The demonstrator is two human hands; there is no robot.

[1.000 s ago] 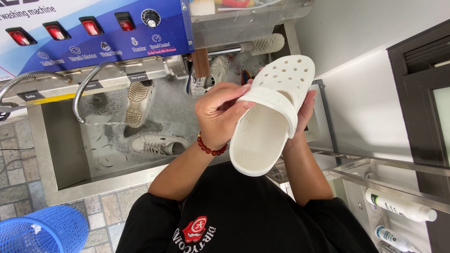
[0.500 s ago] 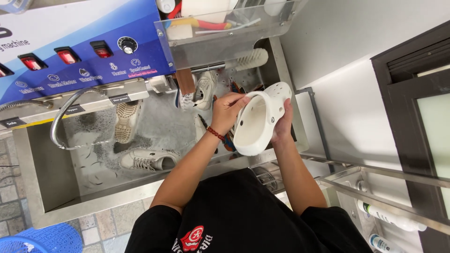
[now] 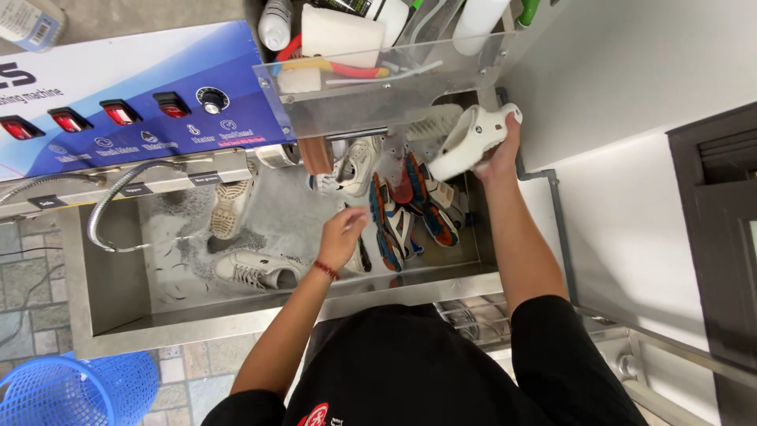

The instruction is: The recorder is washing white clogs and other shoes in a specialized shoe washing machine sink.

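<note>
Head view: right hand [image 3: 498, 155] holds a white clog [image 3: 471, 142] up at the far right of the steel sink [image 3: 260, 319].

Head view again, in detail: the fingers are closed around the clog's heel end, and its long axis slants away to the upper left, toe toward the clear shelf [image 3: 378, 95]. The left hand [image 3: 344, 235] hangs lower, nearer the sink's middle, fingers loosely curled and holding nothing, just above a pale sneaker [image 3: 359, 256] and beside the colourful sneakers [image 3: 410, 213]. The clog lies well apart from the left hand, up and to its right.
</note>
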